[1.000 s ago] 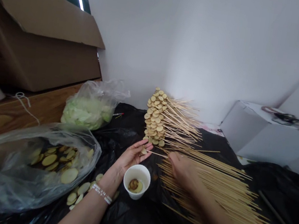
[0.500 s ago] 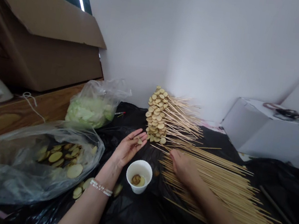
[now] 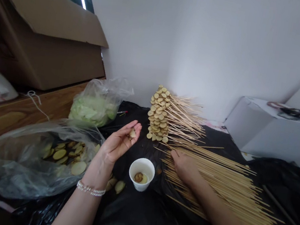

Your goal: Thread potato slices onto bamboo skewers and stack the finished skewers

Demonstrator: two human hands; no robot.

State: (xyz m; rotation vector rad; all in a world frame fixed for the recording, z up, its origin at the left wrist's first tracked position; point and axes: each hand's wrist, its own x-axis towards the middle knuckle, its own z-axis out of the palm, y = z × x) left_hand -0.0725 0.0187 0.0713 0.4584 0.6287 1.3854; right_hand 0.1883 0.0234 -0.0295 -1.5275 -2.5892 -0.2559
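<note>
Palm up, my left hand point(image 3: 118, 143) has its fingers curled round a small potato slice point(image 3: 132, 134). My right hand point(image 3: 184, 167) pinches a thin bamboo skewer point(image 3: 159, 149), whose end points left toward the left hand; the hand rests low over a spread of loose bamboo skewers point(image 3: 229, 191). Just behind both hands is a pile of skewered potato slices point(image 3: 158, 116), the sticks fanning out to the right. A white cup point(image 3: 141, 188) with brownish pieces inside stands between the forearms. Loose potato slices point(image 3: 119, 187) lie by my left wrist.
An open clear bag point(image 3: 15, 159) of potato slices lies at left. Behind it sits a tied bag of pale green vegetable pieces point(image 3: 92, 110). Black plastic sheeting point(image 3: 132, 217) covers the surface. A cardboard box point(image 3: 60, 63) stands back left, a white box point(image 3: 262, 127) back right.
My left hand has drawn back to the left with the potato slice, away from the pile, its fingers curling more. My right hand stays nearly in place on the skewer.
</note>
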